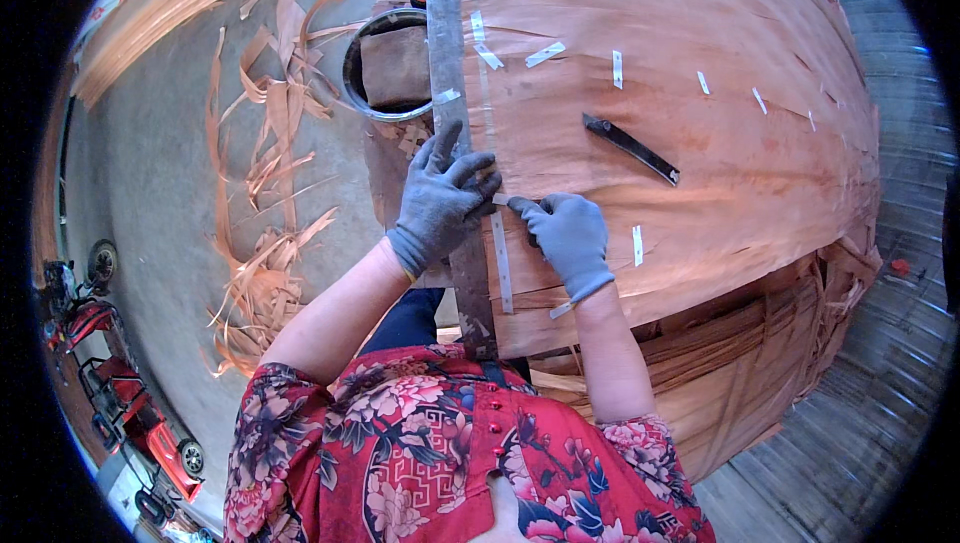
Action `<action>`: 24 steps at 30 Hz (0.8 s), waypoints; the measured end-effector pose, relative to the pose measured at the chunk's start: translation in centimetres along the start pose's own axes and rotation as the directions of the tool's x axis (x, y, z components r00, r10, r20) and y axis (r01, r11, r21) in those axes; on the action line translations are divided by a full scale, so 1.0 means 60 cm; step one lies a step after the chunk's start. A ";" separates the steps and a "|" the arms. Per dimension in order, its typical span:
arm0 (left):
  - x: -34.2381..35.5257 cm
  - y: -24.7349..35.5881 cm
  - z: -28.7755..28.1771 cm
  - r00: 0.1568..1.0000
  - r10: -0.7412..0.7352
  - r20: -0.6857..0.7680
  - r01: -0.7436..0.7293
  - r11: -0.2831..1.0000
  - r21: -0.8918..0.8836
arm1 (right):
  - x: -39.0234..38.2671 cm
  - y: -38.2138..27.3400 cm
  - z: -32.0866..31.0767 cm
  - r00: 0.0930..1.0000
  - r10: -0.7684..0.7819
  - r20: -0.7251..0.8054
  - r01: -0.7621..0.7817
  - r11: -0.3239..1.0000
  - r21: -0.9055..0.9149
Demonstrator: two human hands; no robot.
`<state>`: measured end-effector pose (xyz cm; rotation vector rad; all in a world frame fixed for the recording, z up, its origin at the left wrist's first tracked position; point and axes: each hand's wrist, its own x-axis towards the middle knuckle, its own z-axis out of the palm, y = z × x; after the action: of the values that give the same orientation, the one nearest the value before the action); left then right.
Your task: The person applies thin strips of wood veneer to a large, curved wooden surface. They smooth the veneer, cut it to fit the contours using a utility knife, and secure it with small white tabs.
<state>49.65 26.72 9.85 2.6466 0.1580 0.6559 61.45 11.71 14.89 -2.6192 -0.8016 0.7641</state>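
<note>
My left hand (438, 201), in a grey glove, rests with fingers spread on the long dark straightedge (446, 53) along the left edge of a reddish-brown wood veneer sheet (700, 13). Just to its right, my gloved right hand (572, 241) pinches a small piece of pale tape (502, 199) between thumb and fingers, close over the sheet. A longer tape strip (503, 261) is stuck along the sheet's edge below. Ahead of the right hand lies a black, narrow knife-like tool (632, 150); its exact kind is unclear.
Several short white tape pieces (617, 70) dot the veneer. More stacked veneer (700, 373) shows beneath the near edge. Left of the straightedge stands a round bucket (350, 68) with a brown block (395, 65) on it. Veneer scraps (270, 278) litter the floor; a red vehicle (150, 423) stands far left.
</note>
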 end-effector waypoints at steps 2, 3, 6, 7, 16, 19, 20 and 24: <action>0.000 0.001 0.002 1.000 0.002 -0.014 -0.002 1.000 0.005 | 0.001 -0.007 0.000 1.000 -0.013 -0.008 0.013 0.999 -0.053; 0.000 0.001 0.001 1.000 0.001 -0.010 -0.001 1.000 0.000 | 0.003 -0.009 -0.001 1.000 -0.019 -0.012 0.018 0.997 -0.079; 0.001 0.002 -0.002 1.000 0.003 -0.009 -0.003 1.000 0.005 | 0.012 -0.011 -0.005 0.999 0.029 0.045 -0.023 0.993 -0.112; 0.001 0.002 -0.002 1.000 0.007 -0.013 -0.007 1.000 0.018 | 0.016 -0.009 -0.002 0.999 0.024 0.034 -0.020 0.992 -0.128; 0.013 -0.006 -0.007 0.971 0.234 0.050 -0.239 0.960 0.146 | 0.030 -0.009 -0.010 0.989 0.091 0.117 -0.078 0.991 -0.104; 0.016 -0.007 -0.020 0.960 0.261 0.105 -0.275 0.950 0.149 | 0.027 -0.001 -0.012 0.990 0.075 0.116 -0.065 0.994 -0.092; 0.014 -0.008 -0.021 0.959 0.258 0.114 -0.273 0.951 0.143 | 0.021 -0.001 -0.016 0.989 0.077 0.125 -0.066 0.994 -0.091; 0.012 -0.011 -0.021 0.957 0.266 0.113 -0.282 0.948 0.150 | 0.015 0.014 -0.023 0.980 0.112 0.163 -0.094 0.989 -0.118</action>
<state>49.71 27.93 10.86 2.8814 -0.1959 0.6296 63.24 11.38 15.28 -2.7394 -0.7779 1.0104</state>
